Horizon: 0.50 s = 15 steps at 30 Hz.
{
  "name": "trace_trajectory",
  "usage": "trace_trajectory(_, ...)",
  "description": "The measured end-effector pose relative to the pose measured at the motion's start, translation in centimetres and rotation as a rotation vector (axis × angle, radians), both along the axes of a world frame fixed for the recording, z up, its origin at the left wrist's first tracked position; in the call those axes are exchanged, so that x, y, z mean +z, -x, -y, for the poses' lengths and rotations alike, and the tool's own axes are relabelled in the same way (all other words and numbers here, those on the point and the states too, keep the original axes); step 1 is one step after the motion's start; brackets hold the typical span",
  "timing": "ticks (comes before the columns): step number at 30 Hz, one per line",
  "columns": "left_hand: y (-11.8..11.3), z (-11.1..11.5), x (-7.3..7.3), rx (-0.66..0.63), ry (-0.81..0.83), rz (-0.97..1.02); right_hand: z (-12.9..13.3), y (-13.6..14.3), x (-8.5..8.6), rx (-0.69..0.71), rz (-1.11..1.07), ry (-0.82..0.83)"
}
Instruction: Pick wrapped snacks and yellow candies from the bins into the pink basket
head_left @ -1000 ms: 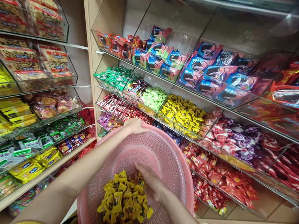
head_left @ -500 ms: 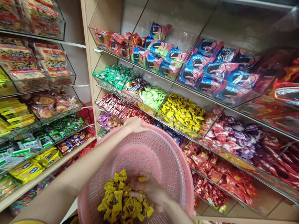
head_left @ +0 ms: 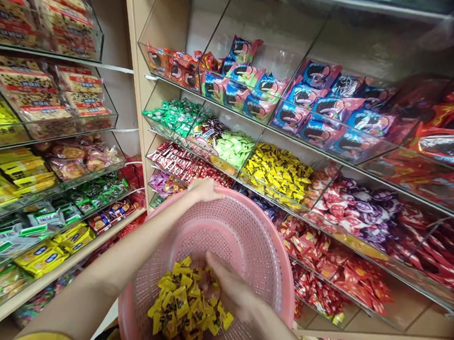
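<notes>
A pink perforated basket is tilted in front of me, with a heap of yellow wrapped candies low in its left part. My left hand grips the basket's far rim, fingers over the edge. Inside the basket, my right hand is at the right side of the heap, thumb raised and apart; its other fingers point down into the candies and are partly hidden. Beyond the rim, more yellow candies fill a clear shelf bin.
Clear bins of blue-pink packets, green candies, purple-and-white candies and red packets line the shelves ahead. Packaged cakes and yellow packets fill the left shelves. A wooden upright stands between.
My right hand has turned, its thumb now raised and its fingers lower at the candies. The left hand keeps its place on the rim. The view has shifted very slightly.
</notes>
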<state>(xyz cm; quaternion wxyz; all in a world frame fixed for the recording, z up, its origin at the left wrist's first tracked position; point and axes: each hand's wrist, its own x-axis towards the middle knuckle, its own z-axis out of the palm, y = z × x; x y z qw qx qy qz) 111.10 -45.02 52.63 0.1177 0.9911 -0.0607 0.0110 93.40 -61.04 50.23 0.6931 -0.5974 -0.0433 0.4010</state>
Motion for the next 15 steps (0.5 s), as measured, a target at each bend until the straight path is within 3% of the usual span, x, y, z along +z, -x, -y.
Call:
trace_trajectory(3,0.0,0.0,0.0,-0.011,0.002,0.001,0.6,-0.6,-0.1,-0.042,-0.147,-0.188)
trace_trajectory(6,-0.1,0.1,0.0,-0.016,0.007,-0.003,1.0,-0.2,-0.9,-0.054,-0.138,-0.198)
trace_trajectory(11,-0.1,0.3,0.2,-0.010,0.009,-0.011,1.2,1.1,-1.7,0.065,0.125,0.062)
trace_trajectory(15,-0.1,0.4,0.1,-0.028,0.013,-0.021,0.0,2.9,1.2,0.111,0.501,0.321)
